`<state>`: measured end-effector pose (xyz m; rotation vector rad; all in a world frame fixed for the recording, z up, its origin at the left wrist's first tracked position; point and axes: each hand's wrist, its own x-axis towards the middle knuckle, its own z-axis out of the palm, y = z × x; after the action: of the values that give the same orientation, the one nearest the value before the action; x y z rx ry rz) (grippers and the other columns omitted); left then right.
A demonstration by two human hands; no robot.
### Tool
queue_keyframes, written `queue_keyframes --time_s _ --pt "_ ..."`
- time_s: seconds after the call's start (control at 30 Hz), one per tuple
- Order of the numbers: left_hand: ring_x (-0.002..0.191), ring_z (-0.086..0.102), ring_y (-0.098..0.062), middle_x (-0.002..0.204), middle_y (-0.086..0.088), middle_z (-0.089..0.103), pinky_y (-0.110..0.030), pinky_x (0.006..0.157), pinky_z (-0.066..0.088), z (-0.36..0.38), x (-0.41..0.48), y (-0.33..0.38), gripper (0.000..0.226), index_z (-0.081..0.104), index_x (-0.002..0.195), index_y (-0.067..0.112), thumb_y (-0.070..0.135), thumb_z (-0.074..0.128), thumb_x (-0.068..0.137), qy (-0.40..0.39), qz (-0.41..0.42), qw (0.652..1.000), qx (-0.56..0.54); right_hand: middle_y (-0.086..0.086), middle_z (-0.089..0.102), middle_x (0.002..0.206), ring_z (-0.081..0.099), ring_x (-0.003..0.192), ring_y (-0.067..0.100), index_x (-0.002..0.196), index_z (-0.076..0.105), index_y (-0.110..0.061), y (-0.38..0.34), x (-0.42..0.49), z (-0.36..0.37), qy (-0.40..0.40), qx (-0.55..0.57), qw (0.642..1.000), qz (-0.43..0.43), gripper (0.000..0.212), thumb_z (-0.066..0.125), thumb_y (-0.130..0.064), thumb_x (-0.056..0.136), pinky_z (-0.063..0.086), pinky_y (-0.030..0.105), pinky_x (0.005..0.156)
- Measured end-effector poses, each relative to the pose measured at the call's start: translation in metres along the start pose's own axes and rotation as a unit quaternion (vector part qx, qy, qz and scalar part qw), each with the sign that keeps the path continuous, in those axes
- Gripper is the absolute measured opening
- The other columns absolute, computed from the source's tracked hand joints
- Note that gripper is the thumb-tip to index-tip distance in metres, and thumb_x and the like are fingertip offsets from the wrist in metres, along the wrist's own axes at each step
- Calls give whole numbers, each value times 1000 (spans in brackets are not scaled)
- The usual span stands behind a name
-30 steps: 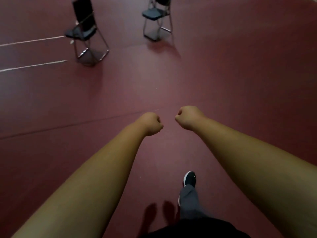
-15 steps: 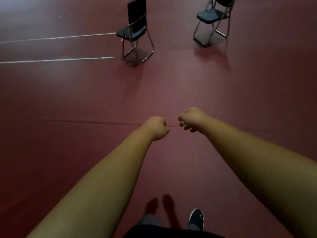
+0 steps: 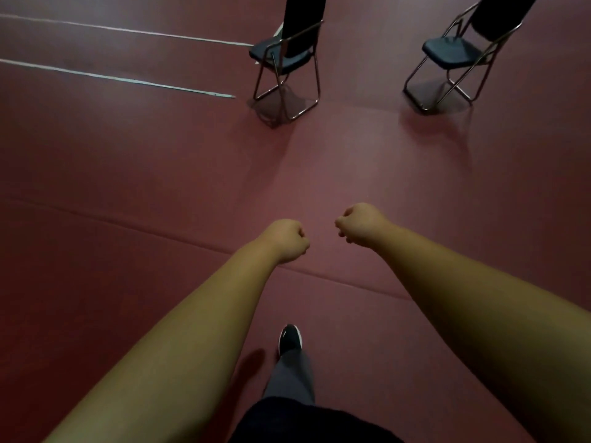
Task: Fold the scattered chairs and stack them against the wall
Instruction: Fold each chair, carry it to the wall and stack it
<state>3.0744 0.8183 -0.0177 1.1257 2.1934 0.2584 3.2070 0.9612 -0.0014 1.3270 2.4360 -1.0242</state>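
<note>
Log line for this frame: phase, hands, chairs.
phase: pre-grasp; left hand: fist, empty; right hand: fist, empty; left dark-seated metal folding chair: unfolded, untouched; right dark-seated metal folding chair: unfolded, untouched

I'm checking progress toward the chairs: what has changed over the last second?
The person has walked closer: the left chair and right chair show larger and further right, backrests now cut off at the top edge. A shoe is stepping forward. Nothing was gripped or released. The left hand and right hand stay fisted and empty; both chairs stay unfolded on the floor.
</note>
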Motion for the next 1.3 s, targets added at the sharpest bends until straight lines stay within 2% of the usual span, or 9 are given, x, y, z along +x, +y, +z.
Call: queue_keyframes --time_s 0.1,0.2,0.3,0.5,0.7,0.8,1.0,1.2,1.3 --pt "86 72 -26 83 -6 76 -40 86 59 -45 61 -18 21 76 87 13 23 60 94 -14 5 1000 -12 20 79 94 66 72 32 95 77 1 -36 62 -22 -2 11 999 44 30 55 -20 98 58 40 69" --pt "87 73 -24 86 -3 77 -41 88 59 -99 115 -26 22 77 87 14 24 59 95 -18 23 1000 -1 19 79 92 75 81 36 91 76 1 -74 121 -50 18 60 997 51 28 56 -18 97 53 34 61" --pt "86 75 -24 91 -5 79 -41 87 60 -155 160 -31 23 77 87 14 22 58 95 -3 36 999 -10 17 79 90 77 90 38 87 75 -2 -109 172 -71 22 90 994 57 26 57 -20 95 54 35 63" --pt "77 76 -22 84 -2 79 -46 84 63 -232 250 -48 21 76 83 17 24 58 91 3 28 999 -33 16 79 91 77 88 36 87 76 -4 -160 270 -98 8 94 995 37 27 56 -20 96 53 33 62" --pt "76 76 -18 80 -3 79 -40 83 62 -311 363 -58 22 78 84 15 23 58 90 12 31 999 6 17 79 89 77 88 38 83 75 -4 -199 414 -126 -1 121 992 29 26 56 -19 93 52 33 58" --pt "75 75 -16 79 -2 79 -37 83 62 -358 432 -68 21 77 83 16 22 58 89 31 23 999 9 17 79 88 77 88 39 81 75 -4 -221 499 -139 -22 124 992 24 26 56 -19 92 50 31 56" --pt "83 75 -21 82 -4 79 -37 87 60 -455 552 -94 24 79 86 12 19 58 93 34 -32 998 29 18 80 94 77 91 39 88 76 -2 -284 640 -187 -86 98 991 10 29 55 -20 94 54 34 64" --pt "80 77 -21 85 -7 80 -38 87 61 -539 652 -116 23 78 87 12 20 57 94 60 -53 997 -14 15 80 89 78 87 37 86 76 -6 -364 747 -263 -53 92 994 -34 27 54 -21 92 56 36 64" --pt "78 77 -22 84 -7 80 -39 87 61 -576 711 -125 23 77 86 12 21 59 94 74 -51 995 -39 13 80 86 78 85 35 87 78 -7 -392 801 -288 -38 80 995 -50 29 54 -23 91 63 42 70"
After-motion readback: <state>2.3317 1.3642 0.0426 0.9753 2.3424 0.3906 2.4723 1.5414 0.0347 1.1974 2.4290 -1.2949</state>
